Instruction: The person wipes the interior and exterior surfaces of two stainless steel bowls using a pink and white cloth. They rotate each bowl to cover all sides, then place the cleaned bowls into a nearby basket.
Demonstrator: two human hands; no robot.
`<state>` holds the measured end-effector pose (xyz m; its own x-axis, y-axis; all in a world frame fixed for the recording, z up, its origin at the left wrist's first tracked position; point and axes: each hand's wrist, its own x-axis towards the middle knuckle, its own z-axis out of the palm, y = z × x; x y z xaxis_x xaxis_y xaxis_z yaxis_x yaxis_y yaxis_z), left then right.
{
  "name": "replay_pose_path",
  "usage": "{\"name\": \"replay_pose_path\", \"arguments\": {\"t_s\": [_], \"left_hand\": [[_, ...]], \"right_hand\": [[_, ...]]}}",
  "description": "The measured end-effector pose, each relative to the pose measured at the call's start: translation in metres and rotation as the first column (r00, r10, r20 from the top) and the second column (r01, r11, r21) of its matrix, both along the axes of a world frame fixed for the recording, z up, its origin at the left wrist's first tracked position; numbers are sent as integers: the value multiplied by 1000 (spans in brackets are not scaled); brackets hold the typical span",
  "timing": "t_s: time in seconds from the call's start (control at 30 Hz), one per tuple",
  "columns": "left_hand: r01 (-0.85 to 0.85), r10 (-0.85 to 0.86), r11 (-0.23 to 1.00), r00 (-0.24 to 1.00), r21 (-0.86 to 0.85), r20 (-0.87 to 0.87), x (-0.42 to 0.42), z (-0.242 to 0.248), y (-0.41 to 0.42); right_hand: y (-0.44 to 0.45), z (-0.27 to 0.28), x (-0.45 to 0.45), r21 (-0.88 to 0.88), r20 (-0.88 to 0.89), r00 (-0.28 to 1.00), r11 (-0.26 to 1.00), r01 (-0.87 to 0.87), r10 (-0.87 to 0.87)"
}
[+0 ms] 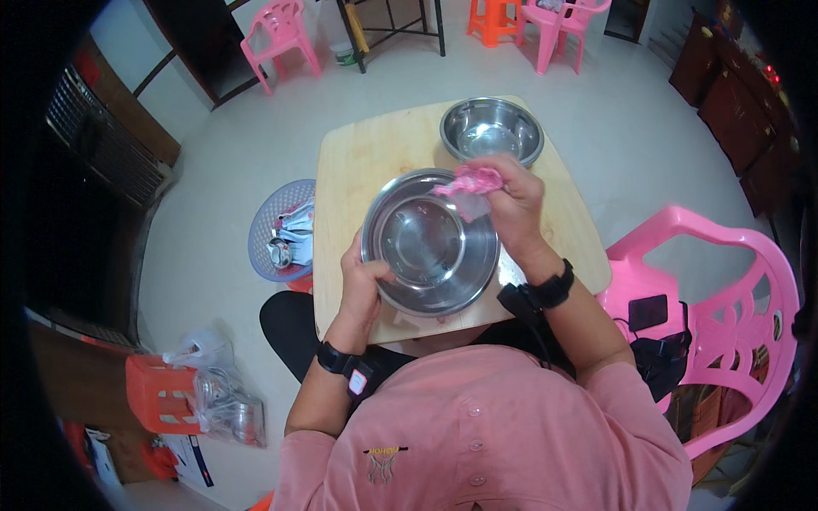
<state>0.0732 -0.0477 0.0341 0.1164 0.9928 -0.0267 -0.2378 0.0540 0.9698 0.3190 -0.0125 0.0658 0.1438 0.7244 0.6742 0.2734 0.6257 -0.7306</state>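
Observation:
My left hand (365,281) grips the near left rim of a stainless steel basin (425,239), its thumb over the inside wall. The basin is tilted up a little above the wooden table (348,160). My right hand (516,198) holds a bunched pink and white cloth (474,184) over the basin's far right rim; the cloth is slightly blurred. Behind it, at the table's far edge, rests a second stainless steel basin (492,131).
A blue-purple plastic basket (263,252) with cloths and a cup stands left of the table. To the right is a pink plastic chair (703,227) bearing a black device and bag. A red stool (150,389) and a plastic bag of metal ware (233,412) are at lower left.

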Motion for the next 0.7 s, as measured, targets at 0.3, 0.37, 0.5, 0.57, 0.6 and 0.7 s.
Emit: {"name": "replay_pose_path", "arguments": {"t_s": [0.3,0.37,0.5,0.57,0.6,0.7], "left_hand": [[42,28,986,913,-162,408,-2,-38,17],[61,31,978,903,-199,428,-2,-40,17],[74,23,981,873,-179,488,-4,-44,16],[74,18,984,864,-161,504,-4,-47,17],[65,27,984,868,-166,496,-5,-49,17],[63,23,986,864,-154,502,-5,-53,18]], "right_hand": [[-29,-19,-16,-48,600,795,996,-75,88],[-27,-24,-23,-203,609,763,972,-117,219],[-27,-21,-37,81,794,605,997,-16,-55],[-31,-13,-43,126,719,693,991,-48,-58],[-33,-10,-44,117,691,722,992,-52,-44],[-34,-6,-48,-211,601,732,947,-241,320]]}}
